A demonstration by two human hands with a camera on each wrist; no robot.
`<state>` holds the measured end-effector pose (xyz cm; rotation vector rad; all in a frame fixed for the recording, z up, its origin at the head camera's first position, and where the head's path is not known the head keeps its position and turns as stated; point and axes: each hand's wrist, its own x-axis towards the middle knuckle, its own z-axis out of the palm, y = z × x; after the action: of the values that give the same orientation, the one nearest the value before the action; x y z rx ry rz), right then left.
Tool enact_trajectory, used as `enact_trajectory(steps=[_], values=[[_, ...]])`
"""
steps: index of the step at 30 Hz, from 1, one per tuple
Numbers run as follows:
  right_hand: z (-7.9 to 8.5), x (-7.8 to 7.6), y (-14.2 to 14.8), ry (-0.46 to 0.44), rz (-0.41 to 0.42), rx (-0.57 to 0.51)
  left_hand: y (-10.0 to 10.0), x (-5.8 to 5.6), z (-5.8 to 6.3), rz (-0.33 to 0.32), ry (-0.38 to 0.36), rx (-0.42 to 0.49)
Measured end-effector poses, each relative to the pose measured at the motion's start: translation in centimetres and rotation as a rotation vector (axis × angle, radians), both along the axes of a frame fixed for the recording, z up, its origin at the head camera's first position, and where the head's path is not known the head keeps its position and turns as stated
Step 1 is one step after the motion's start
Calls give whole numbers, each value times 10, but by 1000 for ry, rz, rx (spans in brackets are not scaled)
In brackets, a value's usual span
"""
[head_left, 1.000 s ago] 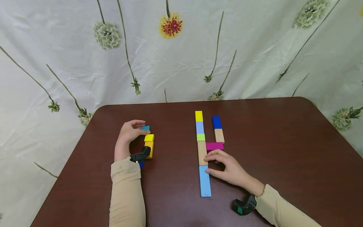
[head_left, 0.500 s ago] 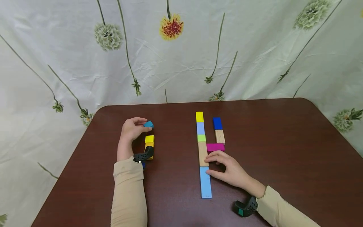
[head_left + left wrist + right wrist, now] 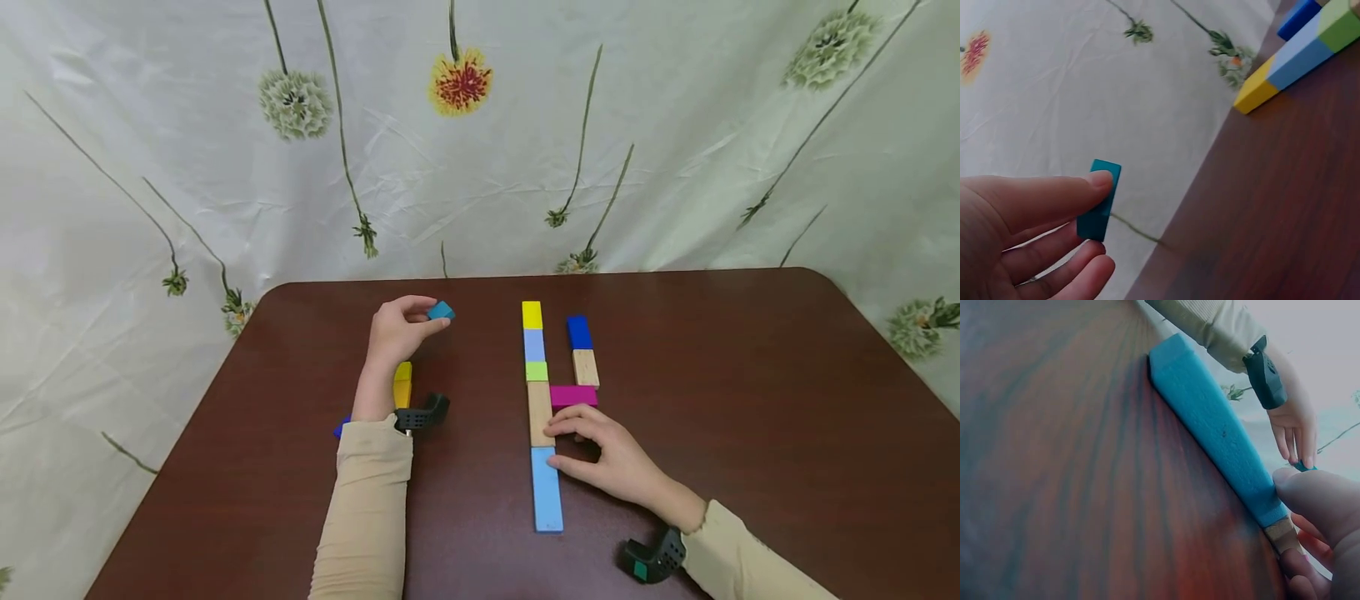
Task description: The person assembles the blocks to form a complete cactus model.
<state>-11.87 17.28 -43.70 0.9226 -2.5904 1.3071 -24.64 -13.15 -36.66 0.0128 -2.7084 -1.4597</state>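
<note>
My left hand (image 3: 395, 333) pinches a small teal block (image 3: 441, 311) between thumb and fingers above the table's far part. In the left wrist view the teal block (image 3: 1099, 200) is tilted, with the thumb across its face. A long row of blocks stretches away from me at the middle: light blue (image 3: 547, 490), plain wood (image 3: 540, 414), light green (image 3: 536, 372), pale blue (image 3: 533, 345) and yellow (image 3: 532, 315). My right hand (image 3: 618, 458) rests along the row's right side, its thumb at the light blue block and its fingertips at the wooden one.
A magenta block (image 3: 574, 396) lies beside the row, with a short wooden block (image 3: 586, 367) and a dark blue block (image 3: 580, 332) beyond it. More yellow blocks (image 3: 402, 386) and a blue one (image 3: 340, 429) lie partly hidden by my left arm. A flowered cloth (image 3: 465, 192) hangs behind the table.
My left hand has picked up the teal block from the left side and carried it right and away from me. The right hand has stayed at the row.
</note>
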Motion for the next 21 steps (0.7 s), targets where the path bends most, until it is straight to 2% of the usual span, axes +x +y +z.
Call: enact_trajectory(steps=[8,12,21], values=[[-1,1,1,2,-3,6,22,-11,-11,-17,47,-33],[0,1,1,-5,-2,4,32,-21,-10,-42,45,-15],[-5,1,0,-9,6,-5,58,-39,-4,-66,36,90]])
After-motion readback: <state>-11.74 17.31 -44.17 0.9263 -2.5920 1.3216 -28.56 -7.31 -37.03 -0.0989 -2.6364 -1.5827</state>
